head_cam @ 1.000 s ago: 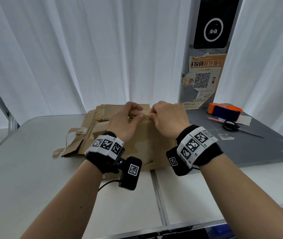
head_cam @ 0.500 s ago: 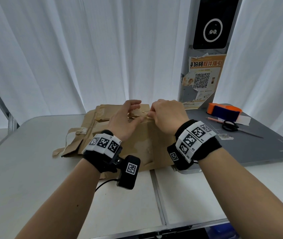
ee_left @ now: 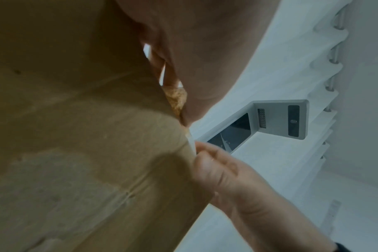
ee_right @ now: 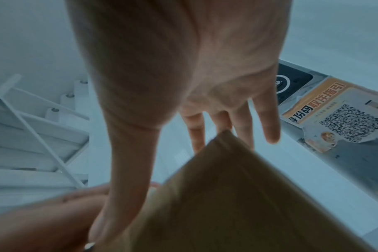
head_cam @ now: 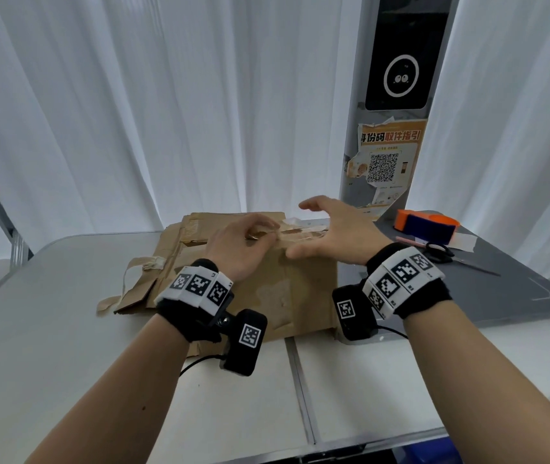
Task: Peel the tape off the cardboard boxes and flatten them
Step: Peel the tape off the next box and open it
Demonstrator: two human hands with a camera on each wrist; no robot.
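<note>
Cardboard box (head_cam: 277, 289) sits mid-desk (head_cam: 66, 329), toward the far edge, w/ flattened cardboard (head_cam: 153, 279) at its left. Vs. half a sec ago, your right hand (head_cam: 334, 236) has let go of the tape (head_cam: 300, 231) & spread, fingers apart, over the box top. Your left hand (head_cam: 236, 249) still pinches the tape, fingers curled.

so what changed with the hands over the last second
The right hand let go of the clear tape strip on the brown cardboard box, opened its fingers and drew right. The left hand still pinches the tape at the box's top edge. The box, flattened cardboard and orange tape dispenser stayed put.
</note>
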